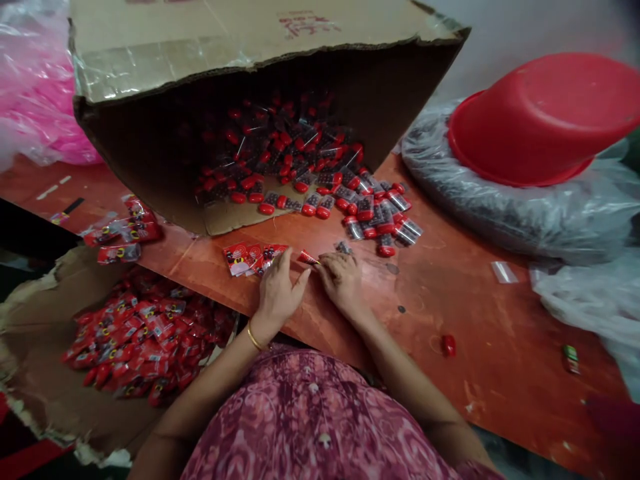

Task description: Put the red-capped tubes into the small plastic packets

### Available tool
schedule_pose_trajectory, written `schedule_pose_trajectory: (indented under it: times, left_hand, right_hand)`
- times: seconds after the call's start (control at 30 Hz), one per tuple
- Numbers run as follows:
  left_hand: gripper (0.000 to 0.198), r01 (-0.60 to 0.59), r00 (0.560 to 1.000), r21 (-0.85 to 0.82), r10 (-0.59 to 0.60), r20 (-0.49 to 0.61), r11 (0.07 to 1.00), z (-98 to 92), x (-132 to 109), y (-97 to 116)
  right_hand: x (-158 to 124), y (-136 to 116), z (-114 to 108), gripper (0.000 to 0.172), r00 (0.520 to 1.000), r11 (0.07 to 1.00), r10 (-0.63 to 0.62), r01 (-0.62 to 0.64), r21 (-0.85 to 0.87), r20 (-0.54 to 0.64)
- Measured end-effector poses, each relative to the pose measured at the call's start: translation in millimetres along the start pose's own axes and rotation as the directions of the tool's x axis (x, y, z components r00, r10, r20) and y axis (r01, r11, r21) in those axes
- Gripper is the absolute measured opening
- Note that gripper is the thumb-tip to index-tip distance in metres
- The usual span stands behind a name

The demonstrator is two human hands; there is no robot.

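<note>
Both hands rest close together on the reddish table (pixel 475 347), just in front of the person's body. The left hand (pixel 277 291) lies palm down with fingers loosely spread, its fingertips touching a small stack of red printed packets (pixel 250 257) just beyond it. The right hand (pixel 341 279) is curled, pinching one red packet (pixel 307 257) between thumb and fingers in the gap between the two hands. Beyond both hands a tipped cardboard box (pixel 210 60) spills clear packs with red caps (pixel 370 213) onto the table, the nearest lying just past the right hand. Left of and below the left hand, a lower box (pixel 45 393) holds a heap of finished red packets (pixel 145 340). Far to the right sits an overturned red basin (pixel 545 113).
</note>
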State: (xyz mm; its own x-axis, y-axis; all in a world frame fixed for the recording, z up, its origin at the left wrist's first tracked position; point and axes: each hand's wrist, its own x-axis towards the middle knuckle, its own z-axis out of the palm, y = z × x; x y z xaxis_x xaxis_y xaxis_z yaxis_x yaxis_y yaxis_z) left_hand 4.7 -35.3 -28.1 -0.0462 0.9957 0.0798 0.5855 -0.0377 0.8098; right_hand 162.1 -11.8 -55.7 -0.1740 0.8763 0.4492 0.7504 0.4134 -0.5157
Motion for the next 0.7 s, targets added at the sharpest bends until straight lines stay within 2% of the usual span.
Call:
schedule_pose_trajectory:
  times: [0.03, 0.1, 0.17, 0.2, 0.27, 0.33, 0.4, 0.47, 0.57, 0.63, 0.7]
  left_hand:
    - [0.049, 0.062, 0.998, -0.122, -0.063, -0.002, 0.991, 0.1, 2, 1]
    - [0.036, 0.156, 0.988, -0.31, -0.146, 0.054, 0.938, 0.7, 7, 4]
    - [0.022, 0.178, 0.984, -0.408, -0.154, 0.092, 0.896, 0.8, 11, 8]
    - [0.02, 0.167, 0.986, -0.442, -0.14, 0.092, 0.881, 0.4, 12, 10]
    - [0.016, 0.144, 0.989, -0.51, -0.112, 0.094, 0.848, -1.6, 13, 14]
    - [0.015, 0.144, 0.989, -0.559, -0.091, 0.12, 0.817, -4.4, 12, 16]
    - [0.015, 0.146, 0.986, -0.574, -0.072, 0.149, 0.806, -6.8, 12, 17]
    - [0.015, 0.147, 0.986, -0.588, -0.07, 0.151, 0.795, -7.6, 10, 18]
    - [0.02, 0.187, 0.982, -0.62, -0.125, 0.142, 0.762, -4.7, 6, 17]
    - [0.027, 0.267, 0.964, -0.646, -0.208, 0.168, 0.716, -0.9, 2, 16]
    - [0.034, 0.373, 0.926, -0.676, -0.305, 0.223, 0.636, 2.6, -2, 17]
  right_hand:
    - [0, -5, -3, 0.02, 0.999, 0.997, 0.032, -0.029, 0.072, -0.034]
    - [-1, -15, -6, 0.019, 0.991, 0.969, 0.113, -0.095, 0.229, -0.069]
    - [-1, -24, -8, 0.018, 0.973, 0.888, 0.226, -0.184, 0.422, -0.052]
    - [-1, -27, -9, 0.024, 0.956, 0.815, 0.292, -0.239, 0.528, -0.018]
    - [-1, -29, -10, 0.038, 0.915, 0.613, 0.389, -0.346, 0.71, 0.11]
    - [1, -29, -13, 0.04, 0.878, 0.425, 0.392, -0.438, 0.792, 0.275]
    - [3, -29, -15, 0.037, 0.854, 0.345, 0.363, -0.495, 0.798, 0.373]
    - [4, -30, -17, 0.037, 0.853, 0.369, 0.375, -0.497, 0.785, 0.364]
    - [3, -33, -15, 0.037, 0.882, 0.52, 0.415, -0.43, 0.738, 0.222]
    - [1, -37, -10, 0.038, 0.905, 0.626, 0.41, -0.37, 0.686, 0.114]
    - [-2, -40, -4, 0.037, 0.922, 0.701, 0.386, -0.318, 0.638, 0.036]
